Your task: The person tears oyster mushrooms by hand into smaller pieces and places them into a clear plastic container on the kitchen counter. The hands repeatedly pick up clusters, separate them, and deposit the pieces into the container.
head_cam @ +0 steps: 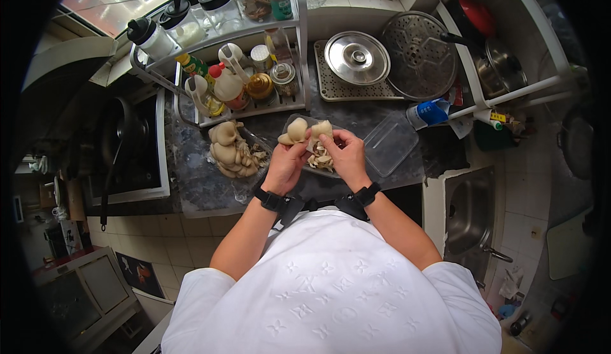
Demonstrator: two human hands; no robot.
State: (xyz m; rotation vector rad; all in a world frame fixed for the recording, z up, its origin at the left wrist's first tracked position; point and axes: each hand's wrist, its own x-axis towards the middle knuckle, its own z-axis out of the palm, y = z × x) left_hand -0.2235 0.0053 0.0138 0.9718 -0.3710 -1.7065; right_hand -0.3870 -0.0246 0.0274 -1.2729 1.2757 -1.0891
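Between thumb and fingers, my left hand [282,165] grips a piece of oyster mushroom [295,132] with rounded pale caps. My right hand [350,156] pinches a second mushroom piece [321,128] close beside it. Both hands are over a clear plastic container [329,173], where torn mushroom strips [321,159] lie; the hands hide part of it. Left of my left hand, a large cluster of oyster mushrooms [231,151] rests on clear plastic packaging. To the right of my right hand, a clear rectangular plastic lid [391,144] lies on the dark countertop [305,191].
A two-tier rack [253,114] with jars and bottles stands behind the mushrooms. A metal lid [357,58] sits on a perforated tray [329,93] at the back. The sink [470,215] is on the right; a wok [121,129] stands over the black cooktop [148,163] on the left.
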